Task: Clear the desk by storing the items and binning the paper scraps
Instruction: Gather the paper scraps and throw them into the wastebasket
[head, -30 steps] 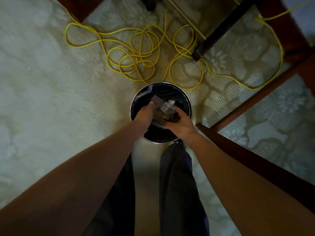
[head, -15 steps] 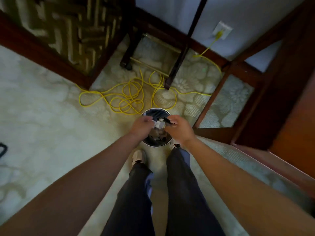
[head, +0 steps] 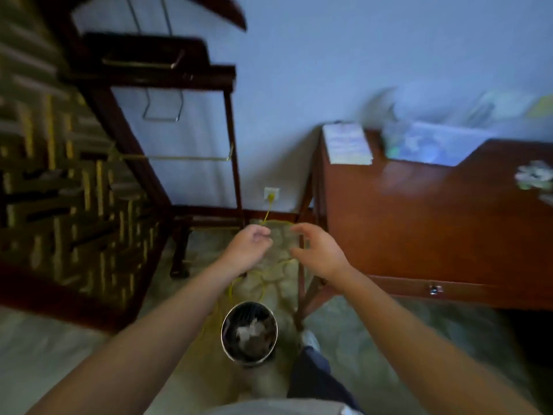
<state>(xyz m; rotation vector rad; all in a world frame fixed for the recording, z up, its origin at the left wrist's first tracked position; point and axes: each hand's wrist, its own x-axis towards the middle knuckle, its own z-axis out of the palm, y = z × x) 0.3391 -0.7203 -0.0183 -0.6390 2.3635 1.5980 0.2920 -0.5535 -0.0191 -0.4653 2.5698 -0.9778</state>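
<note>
Bin (head: 248, 311) lower centre; paper scraps (head: 250, 332) now lying inside. Left grip (head: 250, 250) and right grip (head: 318, 253) lifted clear of bin, now mid-frame, apart, fingers relaxed, empty. Tabletop (head: 419, 211) newly in view right; more scraps (head: 534, 176) at right edge, blurred.

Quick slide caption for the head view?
Left hand and right hand hover empty above the scrap-filled bin, beside the wooden desk.

Cord: a thin yellow cord (head: 230, 290) lies in loops on the floor and plugs into a small white wall socket (head: 271, 193).
Rack: a tall dark wooden rack (head: 232, 139) stands by the pale blue wall (head: 329, 70).
Floor: a pale flowery carpet (head: 359, 339).
Left: a blurry dark panel with gold stripes (head: 59, 175).
</note>
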